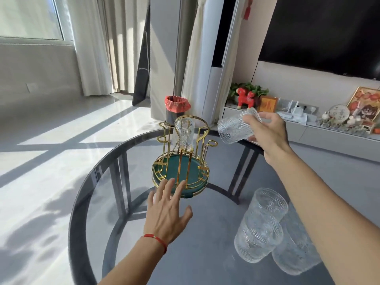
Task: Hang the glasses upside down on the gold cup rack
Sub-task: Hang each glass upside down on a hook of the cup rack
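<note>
The gold cup rack (200,140) stands on a green round base (195,177) at the middle of the round glass table (144,254). One ribbed clear glass (184,132) hangs upside down on a far prong. My right hand (267,132) holds another ribbed glass (232,128) tilted on its side, up and to the right of the rack. My left hand (166,210) is open with spread fingers, its fingertips at the base's near edge. Three more glasses (261,225) stand on the table at the lower right, partly behind my right forearm.
A small bin with a red bag (177,109) sits on the floor beyond the table. A low shelf with ornaments (339,120) runs along the right wall under a dark screen. Curtains and a window are at the back left.
</note>
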### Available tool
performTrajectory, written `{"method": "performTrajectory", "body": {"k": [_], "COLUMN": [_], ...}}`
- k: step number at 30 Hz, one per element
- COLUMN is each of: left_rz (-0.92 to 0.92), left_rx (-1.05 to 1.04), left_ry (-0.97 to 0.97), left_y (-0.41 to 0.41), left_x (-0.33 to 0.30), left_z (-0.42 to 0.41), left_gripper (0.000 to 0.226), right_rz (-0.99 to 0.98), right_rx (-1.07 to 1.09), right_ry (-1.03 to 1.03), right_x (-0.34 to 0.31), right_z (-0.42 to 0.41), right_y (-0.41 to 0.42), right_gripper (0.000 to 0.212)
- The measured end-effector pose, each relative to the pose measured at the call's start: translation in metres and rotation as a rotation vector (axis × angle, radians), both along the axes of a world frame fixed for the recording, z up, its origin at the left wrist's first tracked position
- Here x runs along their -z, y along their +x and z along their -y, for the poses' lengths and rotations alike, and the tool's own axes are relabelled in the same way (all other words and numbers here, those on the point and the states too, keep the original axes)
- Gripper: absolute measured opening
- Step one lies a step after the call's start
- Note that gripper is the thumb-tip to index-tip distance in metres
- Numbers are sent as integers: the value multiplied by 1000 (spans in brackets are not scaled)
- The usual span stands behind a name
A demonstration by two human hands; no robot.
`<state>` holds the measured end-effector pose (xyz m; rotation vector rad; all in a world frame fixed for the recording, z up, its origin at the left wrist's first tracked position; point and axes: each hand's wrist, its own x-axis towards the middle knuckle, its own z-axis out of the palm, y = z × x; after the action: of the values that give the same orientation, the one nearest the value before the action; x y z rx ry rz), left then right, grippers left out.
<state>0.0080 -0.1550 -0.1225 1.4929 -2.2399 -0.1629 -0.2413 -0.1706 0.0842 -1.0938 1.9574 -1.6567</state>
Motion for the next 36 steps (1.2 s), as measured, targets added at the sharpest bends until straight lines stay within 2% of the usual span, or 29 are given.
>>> {"method": "performTrajectory", "body": {"k": [6,14,22,26,36], "left_rz": [86,127,128,121,125], "left_rx": [-28,-40,-32,-32,-38], "left_ry": [-3,-1,7,2,9], "left_y": [-3,-5,-5,-5,-4], "left_x": [7,5,4,4,5], "left_z": [3,1,0,0,1], "left_gripper": [72,73,73,72,72], "right_rz": [-150,-186,-287,-342,-306], "right_rx": [-138,-343,-616,-695,-759], "right_ry": [25,54,219,285,302], "right_x": [-3,-3,17,22,30], "right_z": [50,83,97,105,96], "right_y": [-1,2,-7,-1,5], "right_gripper": [88,65,76,85,85]}}
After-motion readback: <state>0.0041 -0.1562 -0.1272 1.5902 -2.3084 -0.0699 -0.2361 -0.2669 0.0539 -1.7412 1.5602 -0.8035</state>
